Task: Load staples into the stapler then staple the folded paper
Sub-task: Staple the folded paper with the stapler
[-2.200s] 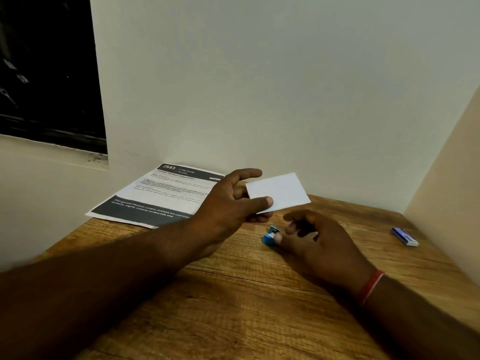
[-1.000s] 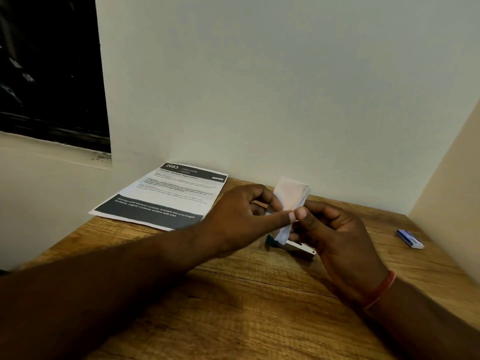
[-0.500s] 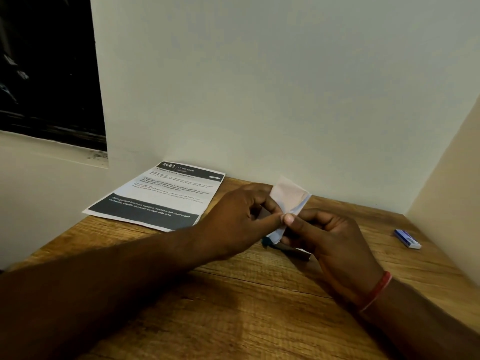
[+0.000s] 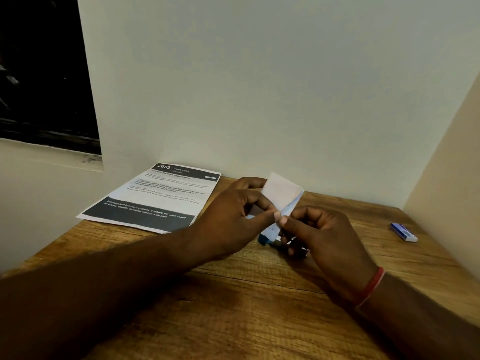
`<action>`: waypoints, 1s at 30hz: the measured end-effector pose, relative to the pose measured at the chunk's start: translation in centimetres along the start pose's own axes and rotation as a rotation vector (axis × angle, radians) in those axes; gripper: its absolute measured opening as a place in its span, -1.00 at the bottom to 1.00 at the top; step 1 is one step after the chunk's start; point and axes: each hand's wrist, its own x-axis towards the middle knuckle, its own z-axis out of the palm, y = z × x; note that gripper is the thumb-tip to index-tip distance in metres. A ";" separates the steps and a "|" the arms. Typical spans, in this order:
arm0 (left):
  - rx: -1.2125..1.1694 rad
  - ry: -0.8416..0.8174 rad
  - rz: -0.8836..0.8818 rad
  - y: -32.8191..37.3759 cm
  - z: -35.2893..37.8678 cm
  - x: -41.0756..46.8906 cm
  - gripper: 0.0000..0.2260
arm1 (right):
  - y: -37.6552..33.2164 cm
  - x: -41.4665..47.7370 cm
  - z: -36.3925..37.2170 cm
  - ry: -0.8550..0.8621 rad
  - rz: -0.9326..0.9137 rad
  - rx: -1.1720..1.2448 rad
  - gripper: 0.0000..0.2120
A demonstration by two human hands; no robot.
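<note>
Folded paper held on edge, tilted, just above the wooden surface, probably to line up its corner for the stapler. Pinched at the lower end from both sides: left hand with thumb and forefinger clamped on it, other fingers curled behind; right hand with thumb tip pressed against it, meeting the left. Blue stapler lying directly beneath, mostly hidden; impossible to tell whether touched by the right hand. Small staple box well apart to the right; printed sheet to the left.
</note>
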 end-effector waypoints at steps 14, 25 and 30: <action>-0.009 -0.056 0.017 0.7 -0.8 -0.4 -0.94 | 0.0 0.0 0.0 0.025 -0.174 -0.006 -0.75; 0.076 -0.117 0.043 0.9 -0.6 -0.7 -0.96 | 0.5 0.9 -0.8 -0.027 -0.138 0.101 -0.67; 0.115 -0.127 0.033 1.3 -0.8 -0.8 -0.94 | 0.5 1.1 -1.0 -0.011 -0.150 0.095 -0.71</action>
